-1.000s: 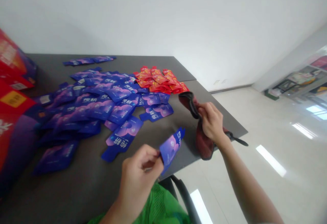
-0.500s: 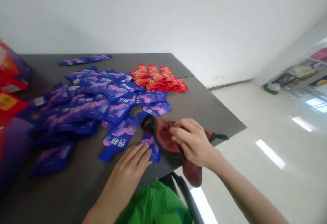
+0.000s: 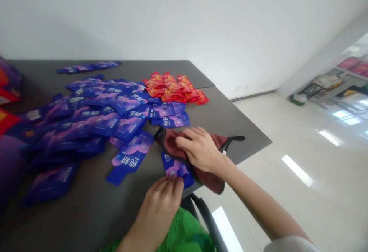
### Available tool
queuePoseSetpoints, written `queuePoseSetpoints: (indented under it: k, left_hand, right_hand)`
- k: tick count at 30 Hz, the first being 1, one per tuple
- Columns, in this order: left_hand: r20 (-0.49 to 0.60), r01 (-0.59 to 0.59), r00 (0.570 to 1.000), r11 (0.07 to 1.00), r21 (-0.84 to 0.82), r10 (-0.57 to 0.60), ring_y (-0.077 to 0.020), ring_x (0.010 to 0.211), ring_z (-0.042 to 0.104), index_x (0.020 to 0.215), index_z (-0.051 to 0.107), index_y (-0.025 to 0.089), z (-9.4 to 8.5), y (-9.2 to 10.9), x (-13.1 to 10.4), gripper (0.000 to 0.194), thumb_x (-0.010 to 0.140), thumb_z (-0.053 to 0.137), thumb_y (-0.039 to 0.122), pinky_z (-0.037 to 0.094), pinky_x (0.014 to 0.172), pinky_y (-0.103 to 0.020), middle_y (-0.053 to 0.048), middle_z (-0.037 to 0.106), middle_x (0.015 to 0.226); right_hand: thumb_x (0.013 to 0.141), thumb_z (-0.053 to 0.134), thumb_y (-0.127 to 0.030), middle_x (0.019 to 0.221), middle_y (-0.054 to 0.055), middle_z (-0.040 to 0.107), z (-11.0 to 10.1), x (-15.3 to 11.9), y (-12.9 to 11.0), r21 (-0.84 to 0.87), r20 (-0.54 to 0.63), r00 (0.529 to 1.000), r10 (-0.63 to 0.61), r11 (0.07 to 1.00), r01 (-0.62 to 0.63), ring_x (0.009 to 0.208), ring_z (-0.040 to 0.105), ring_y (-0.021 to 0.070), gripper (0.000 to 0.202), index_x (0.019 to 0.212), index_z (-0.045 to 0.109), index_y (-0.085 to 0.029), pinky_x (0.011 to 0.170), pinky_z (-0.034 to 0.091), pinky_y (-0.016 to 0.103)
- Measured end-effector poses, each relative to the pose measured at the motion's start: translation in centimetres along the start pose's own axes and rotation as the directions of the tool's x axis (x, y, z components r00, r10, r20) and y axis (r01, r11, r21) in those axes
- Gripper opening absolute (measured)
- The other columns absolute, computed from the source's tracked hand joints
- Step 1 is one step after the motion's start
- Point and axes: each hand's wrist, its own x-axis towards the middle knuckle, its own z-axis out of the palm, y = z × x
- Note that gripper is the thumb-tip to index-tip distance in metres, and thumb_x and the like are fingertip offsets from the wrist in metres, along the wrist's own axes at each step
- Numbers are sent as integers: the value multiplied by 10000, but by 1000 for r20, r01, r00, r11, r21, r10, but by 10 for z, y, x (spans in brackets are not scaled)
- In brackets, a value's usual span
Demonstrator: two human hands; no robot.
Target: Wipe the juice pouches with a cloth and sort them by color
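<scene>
My right hand (image 3: 198, 148) grips a reddish-brown cloth (image 3: 212, 182) with black edging and a loop at its corner. Part of the cloth hangs past the table's front edge. Beneath and beside it lies a blue-purple sachet (image 3: 174, 166), partly covered. The fingers of my left hand (image 3: 163, 200) are bunched together on the near edge of this sachet, closed on it; the thumb is hidden. Left of it another blue sachet (image 3: 134, 152) lies flat, close to a large heap of blue sachets (image 3: 99, 120).
A smaller pile of red sachets (image 3: 175, 87) sits behind, near the white wall (image 3: 161, 18). Red and purple boxes (image 3: 10, 79) stand at the far left. The dark table (image 3: 241, 125) ends at the right above a shiny floor (image 3: 270, 190). Green mesh cloth (image 3: 184, 233) shows below.
My left hand has shifted right and towards me, its fingers now bunched at the sachet's near edge. The cloth has moved slightly left and lies flatter, still in my right hand.
</scene>
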Motion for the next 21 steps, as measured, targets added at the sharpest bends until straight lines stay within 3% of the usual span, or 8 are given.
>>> queuePoseSetpoints:
  k: [3, 5, 9, 13, 16, 19, 21]
  left_hand:
    - [60, -7, 998, 999, 37, 5, -178, 600, 634, 834, 631, 142, 0, 3, -1, 359, 663, 386, -58, 530, 584, -274, -49, 673, 695]
    - [95, -39, 995, 999, 35, 36, -164, 586, 628, 795, 624, 153, -2, 1, 1, 337, 663, 394, -55, 523, 582, -253, -31, 665, 671]
    - [3, -123, 992, 991, 56, 123, -190, 771, 677, 941, 632, 85, -3, -3, 5, 355, 722, 383, -42, 545, 750, -291, -112, 711, 849]
    - [8, -73, 997, 997, -3, 73, -206, 780, 685, 938, 628, 74, 1, -1, 5, 331, 704, 430, -49, 554, 769, -317, -127, 713, 858]
    - [34, -32, 999, 999, 23, 31, -213, 762, 686, 930, 639, 82, 0, 2, 1, 353, 665, 451, -54, 562, 717, -305, -130, 713, 863]
    - [47, -20, 999, 1000, -3, 20, -197, 638, 666, 851, 639, 122, -1, 2, -1, 329, 663, 436, -57, 558, 594, -287, -71, 696, 733]
    - [5, -24, 1000, 997, -71, 25, -195, 677, 672, 870, 629, 116, 0, 0, 0, 324, 695, 417, -55, 568, 650, -302, -71, 696, 752]
  right_hand:
    - [886, 430, -237, 860, 15, 527, -1, -15, -24, 88, 42, 985, -165, 983, 161, 746, 415, 165, 169, 962, 577, -272, 666, 241, 314]
    - [853, 483, -263, 857, 17, 521, 9, -16, -28, 107, 117, 971, -207, 975, 195, 752, 418, 167, 140, 952, 581, -273, 655, 242, 308]
    - [857, 485, -248, 922, 29, 536, 29, 10, 1, 15, 191, 977, -95, 995, 94, 757, 452, 166, 192, 1025, 573, -278, 657, 255, 304]
    - [912, 395, -209, 915, 36, 555, 16, 29, 20, -43, 109, 993, 35, 999, -30, 760, 465, 165, 208, 1018, 571, -236, 687, 272, 305]
    - [913, 370, -190, 886, 26, 544, -3, 16, -2, 50, 4, 1000, -29, 998, 29, 763, 447, 163, 205, 958, 567, -228, 705, 271, 306]
    - [869, 436, -199, 843, 10, 527, -3, -1, -25, 134, 91, 977, -193, 974, 180, 724, 432, 157, 155, 924, 572, -250, 669, 257, 298]
    - [854, 463, -209, 848, 12, 528, 9, -2, -24, 100, 162, 973, -164, 984, 149, 705, 435, 154, 152, 942, 576, -258, 650, 251, 292]
